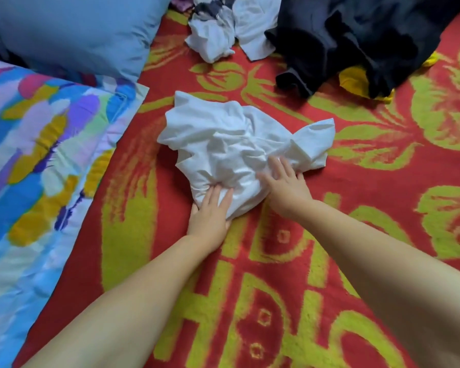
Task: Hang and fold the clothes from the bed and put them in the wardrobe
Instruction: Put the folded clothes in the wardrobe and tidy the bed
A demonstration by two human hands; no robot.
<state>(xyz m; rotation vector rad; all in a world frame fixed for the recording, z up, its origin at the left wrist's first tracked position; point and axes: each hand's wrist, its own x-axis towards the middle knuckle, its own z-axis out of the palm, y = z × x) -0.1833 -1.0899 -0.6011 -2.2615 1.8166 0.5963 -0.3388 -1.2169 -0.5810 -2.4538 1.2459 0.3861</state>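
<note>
Crumpled white garment (pixel 239 144) lies mid-bed on the red blanket (pixel 356 203) w/ yellow-green pattern, bunched up, one corner sticking out to the right. Left hand (pixel 210 211) sits at the garment's near-left edge, fingers fairly straight & laid on the cloth, tips dipping into a fold; can't tell if it's pinching anything. Right hand (pixel 284 181) rests flat on the near-right part of the same garment, fingers spread & relaxed, pressing the cloth down, not curled round it. Both forearms bare, reaching in from the bottom of the view. Further back: a second rumpled white-and-grey garment (pixel 223 30) near the top centre, and just beside it to the right a heap of black clothing (pixel 356 41) w/ something yellow (pixel 353 78) poking out from under it. Left side: grey-blue pillow (pixel 72 30) at the top, and a multicoloured patterned pillow (pixel 43 155) below it, overlapping the blanket's edge.
</note>
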